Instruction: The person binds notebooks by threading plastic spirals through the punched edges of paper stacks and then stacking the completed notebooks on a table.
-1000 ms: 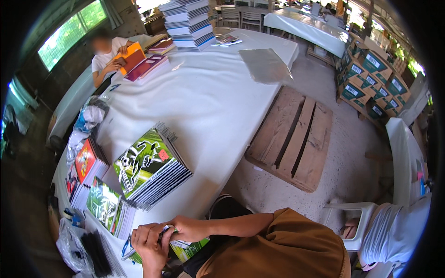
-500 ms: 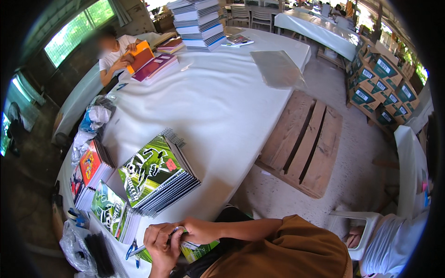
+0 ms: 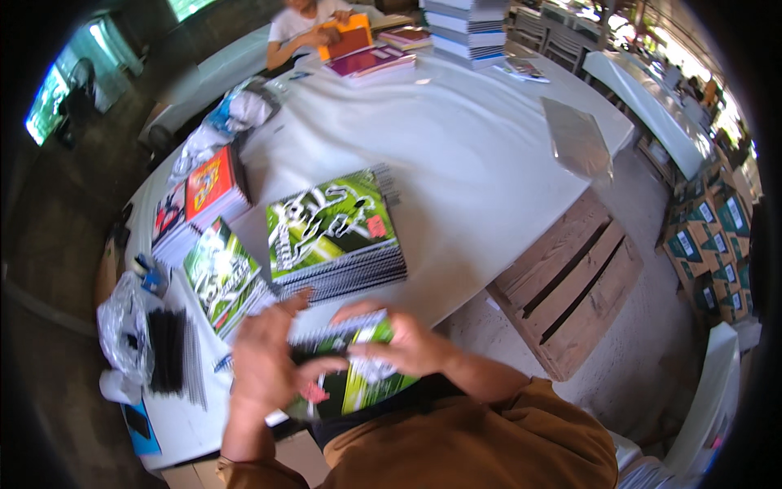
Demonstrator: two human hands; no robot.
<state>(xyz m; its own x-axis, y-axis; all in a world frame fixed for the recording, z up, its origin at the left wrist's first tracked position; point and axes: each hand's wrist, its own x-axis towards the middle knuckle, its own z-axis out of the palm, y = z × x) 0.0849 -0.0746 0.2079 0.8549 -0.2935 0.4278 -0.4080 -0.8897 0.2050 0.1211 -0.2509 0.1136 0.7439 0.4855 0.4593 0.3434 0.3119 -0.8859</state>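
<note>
So we've got a green spiral notebook point(image 3: 371, 387) right up against our brown top point(image 3: 464, 444), pinched in our right hand point(image 3: 411, 346), thumb on the cover. Our left hand point(image 3: 265, 359) is spread pretty wide at its other side, too blurry for us to tell if it grips. Just beyond sits a stack of matching notebooks point(image 3: 334, 228) on the white-covered table point(image 3: 464, 147); far side, someone in a white shirt point(image 3: 293, 26) holds an orange-edged book point(image 3: 350, 39).

There are two hands point(image 3: 262, 363) point(image 3: 417, 349), one held notebook point(image 3: 366, 387), two piles of green notebooks point(image 3: 332, 232) point(image 3: 220, 281), one tall book stack point(image 3: 466, 37), one wooden platform point(image 3: 573, 285).
</note>
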